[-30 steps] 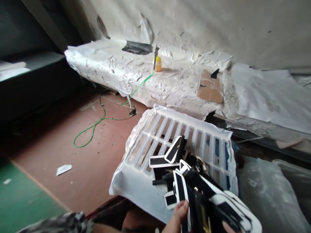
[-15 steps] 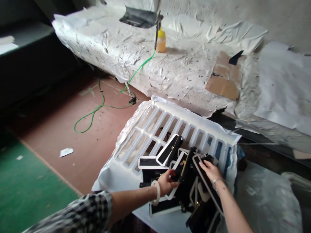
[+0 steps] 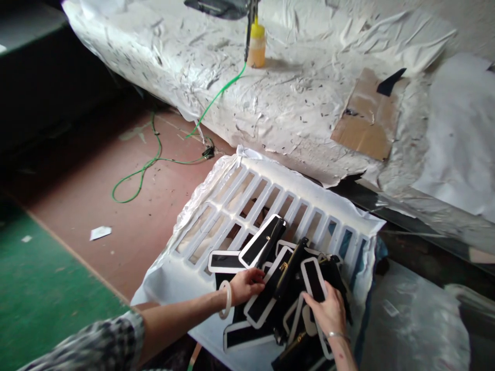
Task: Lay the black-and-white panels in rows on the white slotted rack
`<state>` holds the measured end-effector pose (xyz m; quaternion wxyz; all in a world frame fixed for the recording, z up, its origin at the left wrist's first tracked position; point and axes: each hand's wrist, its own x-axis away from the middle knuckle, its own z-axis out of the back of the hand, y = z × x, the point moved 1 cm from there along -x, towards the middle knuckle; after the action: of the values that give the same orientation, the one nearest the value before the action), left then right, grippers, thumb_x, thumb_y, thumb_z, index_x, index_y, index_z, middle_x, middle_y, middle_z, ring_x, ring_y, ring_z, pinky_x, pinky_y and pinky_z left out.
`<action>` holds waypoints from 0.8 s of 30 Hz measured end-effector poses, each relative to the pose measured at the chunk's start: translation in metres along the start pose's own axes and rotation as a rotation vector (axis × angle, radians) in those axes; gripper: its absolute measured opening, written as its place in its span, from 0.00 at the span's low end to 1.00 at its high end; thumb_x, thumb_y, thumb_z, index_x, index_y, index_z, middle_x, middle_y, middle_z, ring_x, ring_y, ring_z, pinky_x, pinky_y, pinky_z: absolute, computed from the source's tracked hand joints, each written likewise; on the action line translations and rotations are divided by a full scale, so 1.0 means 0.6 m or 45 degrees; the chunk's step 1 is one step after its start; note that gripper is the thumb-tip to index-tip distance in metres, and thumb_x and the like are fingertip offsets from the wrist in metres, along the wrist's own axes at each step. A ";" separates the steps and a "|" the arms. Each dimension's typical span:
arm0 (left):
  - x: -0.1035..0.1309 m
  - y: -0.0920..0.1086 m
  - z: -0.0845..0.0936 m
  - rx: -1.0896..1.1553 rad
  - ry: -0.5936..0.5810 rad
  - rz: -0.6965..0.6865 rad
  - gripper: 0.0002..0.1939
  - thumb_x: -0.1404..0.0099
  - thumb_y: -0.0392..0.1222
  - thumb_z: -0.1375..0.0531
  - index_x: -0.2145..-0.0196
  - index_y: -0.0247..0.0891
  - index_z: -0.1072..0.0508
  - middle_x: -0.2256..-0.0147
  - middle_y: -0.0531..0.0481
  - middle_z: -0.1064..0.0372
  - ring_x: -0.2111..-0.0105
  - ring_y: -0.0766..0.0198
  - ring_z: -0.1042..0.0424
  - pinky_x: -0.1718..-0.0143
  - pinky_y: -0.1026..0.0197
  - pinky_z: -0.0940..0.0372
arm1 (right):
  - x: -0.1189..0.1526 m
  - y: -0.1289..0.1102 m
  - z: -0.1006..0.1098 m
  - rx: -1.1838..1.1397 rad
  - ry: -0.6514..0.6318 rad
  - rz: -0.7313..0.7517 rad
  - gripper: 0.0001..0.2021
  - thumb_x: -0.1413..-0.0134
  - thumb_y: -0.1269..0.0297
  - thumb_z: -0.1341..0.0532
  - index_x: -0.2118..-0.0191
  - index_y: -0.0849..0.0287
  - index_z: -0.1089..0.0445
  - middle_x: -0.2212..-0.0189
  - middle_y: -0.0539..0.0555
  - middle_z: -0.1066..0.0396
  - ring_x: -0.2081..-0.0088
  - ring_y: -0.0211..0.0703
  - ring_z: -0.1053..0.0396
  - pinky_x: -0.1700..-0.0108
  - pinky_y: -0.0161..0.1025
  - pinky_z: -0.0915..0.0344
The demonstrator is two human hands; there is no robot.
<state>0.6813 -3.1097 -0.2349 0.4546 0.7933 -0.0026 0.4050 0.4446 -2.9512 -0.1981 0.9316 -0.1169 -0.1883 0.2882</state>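
A heap of black strip-like panels with white edges, some with small gold clasps, lies in front of me on a white slatted crate top. My right hand (image 3: 328, 309) is closed round one long white-edged black panel (image 3: 314, 278), thumb on its left side and fingers at its right. My left hand (image 3: 248, 285), with a white bangle on the wrist, has its fingers curled at the left edge of a panel with a gold clasp (image 3: 273, 283). Whatever lies between those fingers is hidden. Another clasped panel (image 3: 258, 245) lies just beyond the left hand.
The slatted crate top (image 3: 247, 183) is edged with wrapped white sheeting. Behind it runs a bench (image 3: 294, 113) covered in crumpled white sheet, bearing a yellow-capped bottle (image 3: 257, 46) and a cardboard piece (image 3: 367, 118). A green cable (image 3: 141, 178) loops across the red floor.
The view has tilted down a little. My right hand has come nearer along its panel, and my left hand has shifted left. The clasped panel between them now shows more fully.
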 end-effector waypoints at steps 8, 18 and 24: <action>0.019 0.140 0.081 0.153 0.113 -0.346 0.30 0.44 0.52 0.34 0.48 0.36 0.33 0.50 0.40 0.33 0.56 0.54 0.31 0.59 0.57 0.33 | 0.039 -0.221 0.148 -0.768 -0.490 0.042 0.33 0.53 0.47 0.36 0.44 0.54 0.44 0.49 0.60 0.33 0.51 0.52 0.31 0.52 0.45 0.30; 0.125 0.364 0.355 -0.882 -0.383 -0.797 0.12 0.40 0.48 0.34 0.61 0.40 0.24 0.66 0.48 0.28 0.66 0.56 0.29 0.62 0.60 0.38 | 0.032 -0.543 0.009 0.366 -0.055 1.525 0.40 0.66 0.71 0.42 0.39 0.60 0.44 0.50 0.57 0.31 0.51 0.52 0.32 0.49 0.44 0.35; 0.095 0.275 0.411 -0.132 -0.091 -0.322 0.17 0.41 0.52 0.36 0.64 0.36 0.31 0.71 0.53 0.33 0.72 0.66 0.35 0.72 0.66 0.41 | 0.006 -0.580 -0.079 -0.101 0.404 0.971 0.33 0.51 0.65 0.37 0.37 0.54 0.43 0.39 0.62 0.41 0.42 0.66 0.40 0.44 0.61 0.40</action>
<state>0.8161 -3.3644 -0.1431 0.5420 0.7767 0.0602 0.3151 0.6389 -3.2352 -0.1263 0.7702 -0.2570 0.0034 0.5837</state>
